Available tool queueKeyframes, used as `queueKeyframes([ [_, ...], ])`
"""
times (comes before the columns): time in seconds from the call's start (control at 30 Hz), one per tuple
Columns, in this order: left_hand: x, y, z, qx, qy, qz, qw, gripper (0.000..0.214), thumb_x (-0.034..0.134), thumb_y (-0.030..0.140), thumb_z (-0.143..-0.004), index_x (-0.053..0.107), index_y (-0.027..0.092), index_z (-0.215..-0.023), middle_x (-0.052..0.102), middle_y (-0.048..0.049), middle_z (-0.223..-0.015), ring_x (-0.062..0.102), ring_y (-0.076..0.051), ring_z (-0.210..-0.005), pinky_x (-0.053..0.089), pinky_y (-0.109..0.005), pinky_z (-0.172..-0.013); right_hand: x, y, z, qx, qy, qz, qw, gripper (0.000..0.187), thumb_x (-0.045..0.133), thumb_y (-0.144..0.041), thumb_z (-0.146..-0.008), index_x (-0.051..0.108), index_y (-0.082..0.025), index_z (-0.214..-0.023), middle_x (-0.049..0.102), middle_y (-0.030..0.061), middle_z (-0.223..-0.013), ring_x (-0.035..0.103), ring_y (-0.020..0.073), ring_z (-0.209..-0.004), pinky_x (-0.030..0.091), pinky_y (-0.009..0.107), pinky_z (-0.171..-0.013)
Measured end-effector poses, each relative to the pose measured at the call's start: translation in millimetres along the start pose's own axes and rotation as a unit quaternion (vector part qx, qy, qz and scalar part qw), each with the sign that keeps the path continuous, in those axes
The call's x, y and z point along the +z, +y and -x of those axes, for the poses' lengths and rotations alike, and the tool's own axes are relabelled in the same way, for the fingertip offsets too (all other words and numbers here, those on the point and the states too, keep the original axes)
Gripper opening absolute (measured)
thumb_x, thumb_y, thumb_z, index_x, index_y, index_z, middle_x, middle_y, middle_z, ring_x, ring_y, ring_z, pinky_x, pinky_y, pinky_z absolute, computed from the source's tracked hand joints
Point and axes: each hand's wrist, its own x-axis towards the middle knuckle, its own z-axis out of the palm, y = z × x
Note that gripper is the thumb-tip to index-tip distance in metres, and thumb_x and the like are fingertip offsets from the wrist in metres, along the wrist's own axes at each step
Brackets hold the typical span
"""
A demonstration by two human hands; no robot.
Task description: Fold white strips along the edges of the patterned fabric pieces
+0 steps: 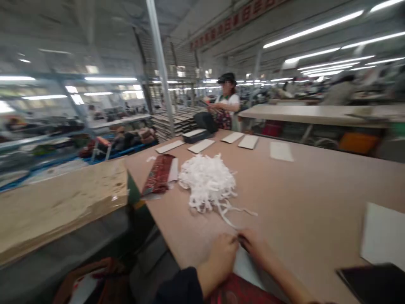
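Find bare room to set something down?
Widest patch: tan tabletop between the white strip pile and the white card, right of the right hand. Crowded: left of the pile by the red patterned fabric, and the far row of white panels.

I can see fluorescent tube lights right of the steel pillar, and blue-framed racks left of it.

Bench carries a row of white card panels at 12 o'clock, a red patterned pouch at 11, a white card at 3, a black folder at 4. Cardboard sheet at 9. Far end, 12 o'clock: co-worker behind a black bag, stacked boards just left. Second bench at 1.
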Motion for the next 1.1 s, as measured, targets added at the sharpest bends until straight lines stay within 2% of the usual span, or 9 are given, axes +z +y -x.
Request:
queueKeyframes([
  [0.03,6.2,8,-9,0.009,-0.004,0.017,1.000,0.016,0.047,0.018,-0.085,0.058,0.016,-0.096,0.059,-0.0054,-0.100,0.054,-0.019,-0.092,0.047,-0.037,-0.081,-9,10,11,0.013,0.012,0.012,1.000,0.014,0.048,-0.014,-0.085,0.060,-0.015,-0.090,0.059,0.0044,-0.092,0.054,0.0172,-0.088,0.044,0.034,-0.080],
  [0.1,7.6,9,-20,0.000,-0.015,0.033,0.999,0.019,0.044,0.012,-0.084,0.061,0.018,-0.092,0.060,-0.0046,-0.101,0.053,-0.019,-0.094,0.045,-0.036,-0.083,-17,16,15,0.014,0.027,0.028,0.999,0.022,0.043,-0.005,-0.080,0.062,-0.015,-0.084,0.060,0.0051,-0.086,0.053,0.0164,-0.086,0.042,0.028,-0.079],
  [0.23,-2.7,-3,-24,-0.025,-0.040,0.024,0.999,0.018,0.047,0.013,-0.084,0.063,0.020,-0.085,0.060,-0.0018,-0.097,0.052,-0.017,-0.091,0.043,-0.031,-0.083,-15,10,-2,0.013,0.032,0.042,0.999,0.021,0.044,-0.005,-0.078,0.063,-0.014,-0.082,0.059,0.0058,-0.084,0.053,0.0161,-0.083,0.040,0.024,-0.076],
  [0.33,-4.1,-4,-25,-0.011,-0.038,-0.015,0.999,0.012,0.051,0.016,-0.083,0.062,0.020,-0.082,0.060,-0.0017,-0.092,0.052,-0.017,-0.087,0.043,-0.031,-0.079,-18,6,-4,0.012,0.021,0.050,0.998,0.021,0.044,-0.007,-0.079,0.063,-0.015,-0.080,0.059,0.0050,-0.083,0.053,0.0153,-0.083,0.039,0.022,-0.076],
  [0.47,-3.0,2,-25,0.045,-0.044,-0.067,0.996,0.011,0.052,0.012,-0.082,0.060,0.017,-0.086,0.059,-0.0027,-0.089,0.052,-0.019,-0.084,0.044,-0.034,-0.077,-24,3,-3,0.020,0.003,0.067,0.998,0.021,0.042,-0.009,-0.081,0.062,-0.016,-0.081,0.059,0.0049,-0.084,0.053,0.0155,-0.083,0.039,0.023,-0.077],
  [0.57,-3.6,4,-24,0.062,-0.052,-0.090,0.993,0.012,0.050,0.010,-0.082,0.060,0.016,-0.088,0.059,-0.0037,-0.089,0.053,-0.020,-0.083,0.045,-0.034,-0.075,-25,2,-4,0.025,-0.006,0.080,0.996,0.020,0.042,-0.011,-0.082,0.062,-0.016,-0.082,0.058,0.0052,-0.085,0.053,0.0163,-0.085,0.039,0.024,-0.078],
  [0.73,-2.0,4,-24,0.050,-0.056,-0.103,0.992,0.023,0.048,0.009,-0.083,0.057,0.016,-0.102,0.059,-0.0049,-0.094,0.053,-0.020,-0.084,0.046,-0.035,-0.074,-22,0,-6,0.025,-0.014,0.099,0.995,0.018,0.043,-0.011,-0.081,0.061,-0.016,-0.081,0.058,0.0062,-0.088,0.052,0.0179,-0.086,0.040,0.025,-0.077],
  [0.9,-0.4,2,-25,0.029,-0.071,-0.097,0.992,0.022,0.047,0.012,-0.084,0.057,0.020,-0.102,0.058,-0.0036,-0.093,0.053,-0.019,-0.084,0.046,-0.033,-0.073,-26,-1,-3,0.030,-0.008,0.098,0.995,0.019,0.043,-0.009,-0.080,0.061,-0.017,-0.081,0.058,0.0050,-0.089,0.053,0.0165,-0.088,0.039,0.023,-0.078],
  [1.1,1.0,1,-23,0.050,-0.059,-0.112,0.991,0.023,0.049,0.012,-0.083,0.055,0.019,-0.104,0.057,-0.0042,-0.093,0.052,-0.021,-0.084,0.045,-0.034,-0.072,-31,-7,-4,0.039,-0.007,0.096,0.995,0.020,0.043,-0.009,-0.080,0.061,-0.016,-0.082,0.060,0.0053,-0.088,0.054,0.0160,-0.087,0.039,0.022,-0.078],
])
